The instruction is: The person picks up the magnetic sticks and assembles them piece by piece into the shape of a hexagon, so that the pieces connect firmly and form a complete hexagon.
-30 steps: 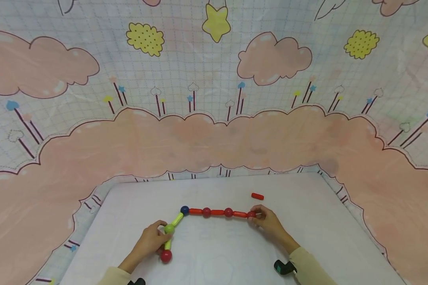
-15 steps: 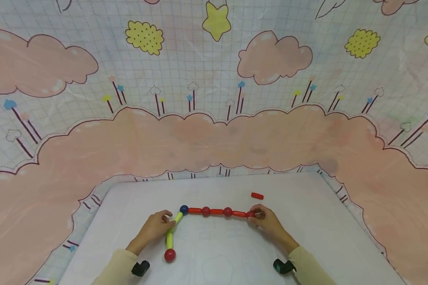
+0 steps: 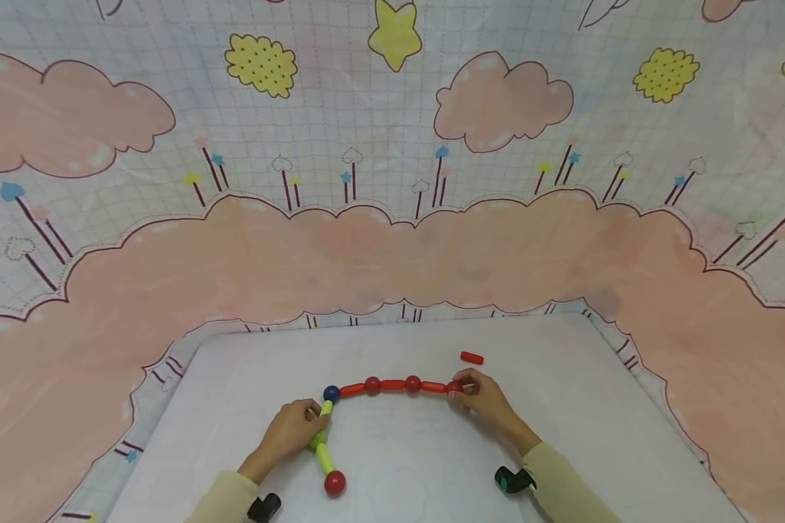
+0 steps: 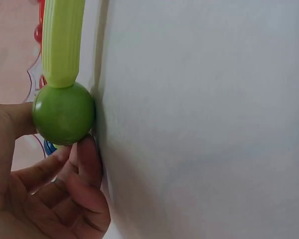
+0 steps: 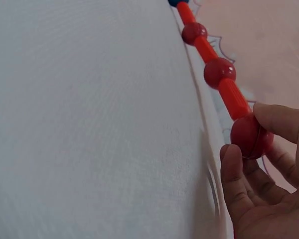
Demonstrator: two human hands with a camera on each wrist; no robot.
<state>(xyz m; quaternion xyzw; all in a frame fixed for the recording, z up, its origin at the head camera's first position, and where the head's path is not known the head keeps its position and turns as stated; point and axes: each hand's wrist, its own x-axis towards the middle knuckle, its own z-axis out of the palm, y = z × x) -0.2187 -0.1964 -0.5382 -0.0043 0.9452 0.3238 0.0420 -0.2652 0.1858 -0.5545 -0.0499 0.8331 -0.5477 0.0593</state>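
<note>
A chain of magnetic-looking balls and rods bends across the white tabletop (image 3: 399,443). Its right part alternates red rods (image 3: 393,385) with red balls and meets a blue ball (image 3: 331,394) at the left. From there a yellow-green rod (image 3: 326,407) leads down to a green ball (image 4: 64,113), then a second yellow-green rod (image 3: 325,459) and a red ball (image 3: 335,484). My left hand (image 3: 292,431) pinches the upper yellow-green rod, partly covering the green ball. At the right end, my right hand (image 3: 489,404) grips the last red ball (image 5: 250,136) between thumb and fingers.
A loose red rod (image 3: 472,358) lies behind my right hand. Black wrist devices (image 3: 514,480) sit by both sleeves. A cloth printed with clouds (image 3: 504,102) and stars hangs behind the table and drapes around its sides.
My left hand has shifted from the green ball to the upper yellow-green rod. The chain's near end has swung right, and the blue ball has come slightly nearer. My right hand keeps its ball, moving slightly left.
</note>
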